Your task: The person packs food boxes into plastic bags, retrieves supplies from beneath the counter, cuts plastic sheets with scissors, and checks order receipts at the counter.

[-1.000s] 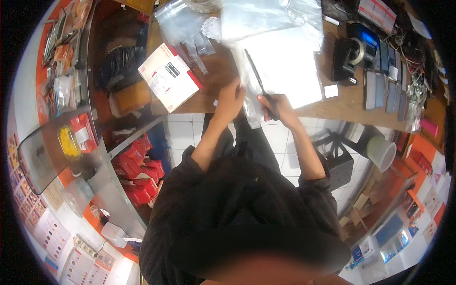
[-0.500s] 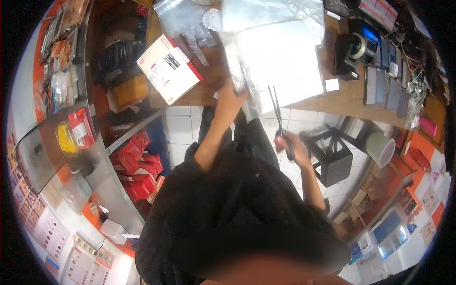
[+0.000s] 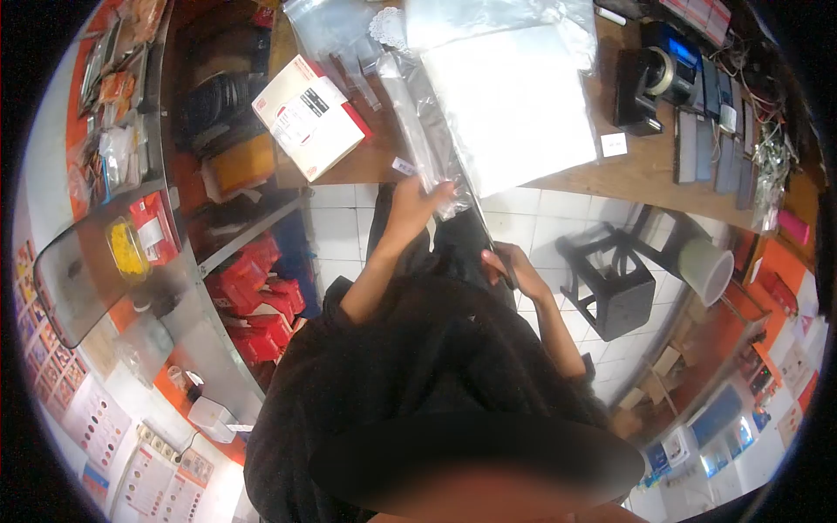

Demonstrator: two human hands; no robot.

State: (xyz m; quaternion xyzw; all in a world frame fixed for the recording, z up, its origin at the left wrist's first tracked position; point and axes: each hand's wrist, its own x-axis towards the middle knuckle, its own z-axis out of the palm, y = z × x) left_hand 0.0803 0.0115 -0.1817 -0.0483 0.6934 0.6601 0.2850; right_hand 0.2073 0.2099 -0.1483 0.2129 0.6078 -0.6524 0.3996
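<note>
My left hand [image 3: 417, 207] is closed on the near end of a narrow clear plastic strip [image 3: 418, 118], which stretches up over the table's front edge. In my right hand [image 3: 513, 268] is a pair of long dark scissors [image 3: 478, 206], its blades pointing up along the strip's right side. Whether the blades touch the plastic I cannot tell. To the right of the strip lies a large translucent plastic sheet [image 3: 514, 109]. A cream and red box [image 3: 307, 118] with a label is on the left of the wooden table [image 3: 645, 187].
A tape dispenser [image 3: 641, 91] stands at the right, beside a row of grey boxes [image 3: 689, 148]. On the tiled floor are a black stool [image 3: 621, 292] and a pale bin [image 3: 704, 268]. Red packets [image 3: 257, 288] fill a shelf at the left.
The plastic strip has come away from beside the sheet and leans left. My left hand has moved down with its end. My right hand has lowered with the scissors, which opened and now look nearly closed.
</note>
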